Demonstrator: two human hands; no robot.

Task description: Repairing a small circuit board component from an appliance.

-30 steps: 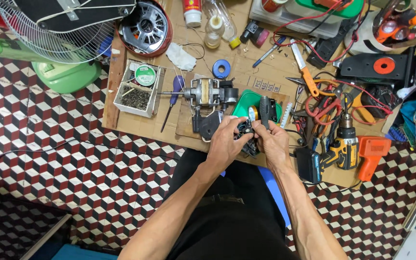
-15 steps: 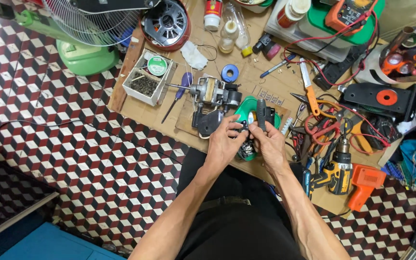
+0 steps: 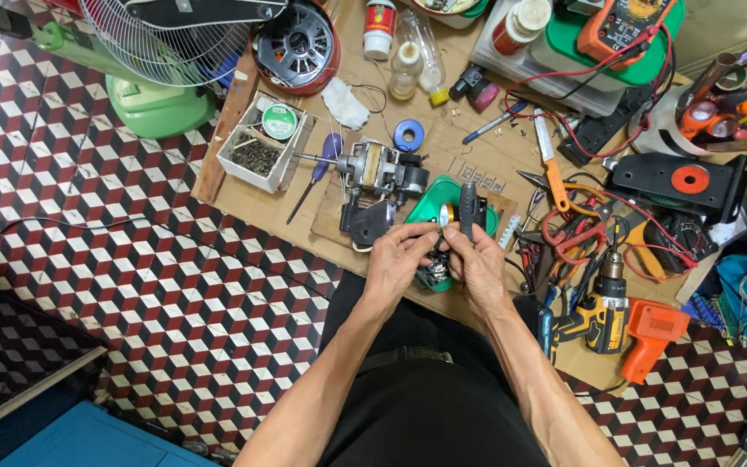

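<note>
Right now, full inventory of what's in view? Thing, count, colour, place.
Small dark metal part: 1, black, held between both hands.
Black-handled tool: 1, upright in right hand.
Bare electric motor: 1, grey, cardboard centre.
Round tape roll: 1, blue, above motor.
Cordless drill: 1, yellow-black, right.
Fan base: 1, green, upper left.
Multimeter: 1, orange, top right.
Left hand: pinching part.
Right hand: gripping tool.

View drops lower than before: fan motor (image 3: 380, 169) now sits nearer frame centre, more floor shows at left. Both hands, left (image 3: 399, 259) and right (image 3: 477, 264), stay closed on the small black part (image 3: 436, 270) below the motor, barely shifted.
</note>
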